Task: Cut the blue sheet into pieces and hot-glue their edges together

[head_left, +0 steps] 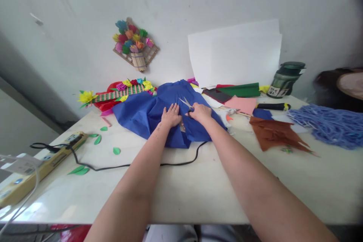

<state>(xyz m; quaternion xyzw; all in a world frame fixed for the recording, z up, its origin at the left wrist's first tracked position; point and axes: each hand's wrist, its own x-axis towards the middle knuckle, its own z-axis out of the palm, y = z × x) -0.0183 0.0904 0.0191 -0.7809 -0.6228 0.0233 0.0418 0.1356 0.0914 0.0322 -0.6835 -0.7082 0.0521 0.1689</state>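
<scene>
A large, creased blue sheet (141,109), paper or thin cloth, is spread over the middle of the table. A slit runs up into it from the near edge, between my hands. My left hand (171,115) lies flat on the sheet, left of the slit, fingers stretched forward. In my right hand (202,113) is a pair of scissors (185,103), held by its dark handles. Its blades point up and left over the sheet, slightly apart. Part of the handles is hidden by my fingers.
A power strip (61,155) and a black cord (113,167) lie at left, near green paper leaves (116,151). A flower-decked craft (119,92) stands behind. At right are brown paper (276,132), blue yarn (326,123), a black-handled tool (270,106) and a bottle (286,79).
</scene>
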